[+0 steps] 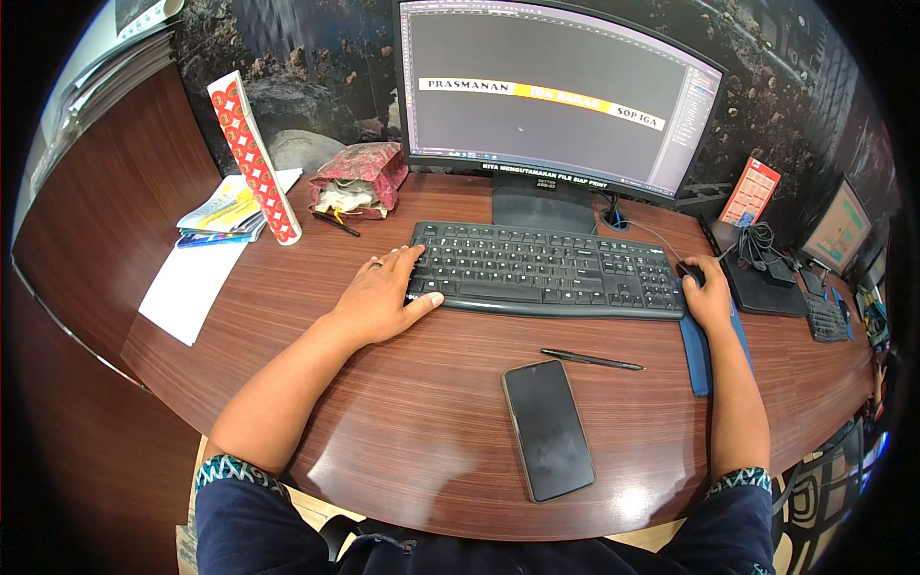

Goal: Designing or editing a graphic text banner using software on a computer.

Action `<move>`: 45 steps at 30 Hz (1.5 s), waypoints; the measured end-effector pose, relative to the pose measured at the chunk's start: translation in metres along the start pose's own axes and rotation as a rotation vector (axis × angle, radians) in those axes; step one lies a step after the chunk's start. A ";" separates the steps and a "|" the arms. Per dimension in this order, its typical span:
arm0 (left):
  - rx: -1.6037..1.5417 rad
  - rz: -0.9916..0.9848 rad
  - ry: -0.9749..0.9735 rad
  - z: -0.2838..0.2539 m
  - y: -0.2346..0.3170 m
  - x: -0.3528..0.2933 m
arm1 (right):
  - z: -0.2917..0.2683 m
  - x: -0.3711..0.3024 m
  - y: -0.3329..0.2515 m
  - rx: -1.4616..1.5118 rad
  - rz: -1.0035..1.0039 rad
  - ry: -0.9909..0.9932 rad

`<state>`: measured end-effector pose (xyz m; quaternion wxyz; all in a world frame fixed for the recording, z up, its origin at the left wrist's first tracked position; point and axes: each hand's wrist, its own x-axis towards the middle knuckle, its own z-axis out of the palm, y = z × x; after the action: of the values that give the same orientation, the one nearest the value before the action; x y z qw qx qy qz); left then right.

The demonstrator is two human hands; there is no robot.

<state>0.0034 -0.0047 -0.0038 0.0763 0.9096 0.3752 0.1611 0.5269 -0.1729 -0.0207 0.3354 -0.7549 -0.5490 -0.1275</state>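
My left hand (380,295) rests at the left end of a black keyboard (537,268), its fingers stretched over the edge keys and the thumb near the front corner. A ring shows on one finger. To the right of the keyboard, my right hand (707,293) is wrapped round a dark computer mouse (692,272), mostly hidden under the fingers. Beneath that wrist lies a blue mouse pad (698,356). Behind the keyboard stands a monitor (556,96) showing a long white and yellow banner on a dark grey canvas.
A phone (548,431) with a dark screen and a black pen (592,359) lie before the keyboard. Papers (196,287), a red patterned box (254,158) and a red bag (359,180) stand left. Cables (759,245) and a second monitor (839,225) are at right.
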 end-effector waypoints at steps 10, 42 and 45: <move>-0.003 -0.013 -0.016 -0.001 0.001 0.001 | 0.003 0.003 0.003 0.022 -0.047 0.112; 0.046 -0.001 -0.002 0.002 -0.001 0.000 | 0.005 0.001 0.003 0.034 -0.006 0.073; 0.052 -0.005 -0.006 0.002 -0.001 0.000 | 0.005 0.002 0.004 0.021 -0.004 0.069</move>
<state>0.0032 -0.0040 -0.0058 0.0539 0.9109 0.3813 0.1485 0.5304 -0.1690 -0.0255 0.3619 -0.7454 -0.5398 -0.1485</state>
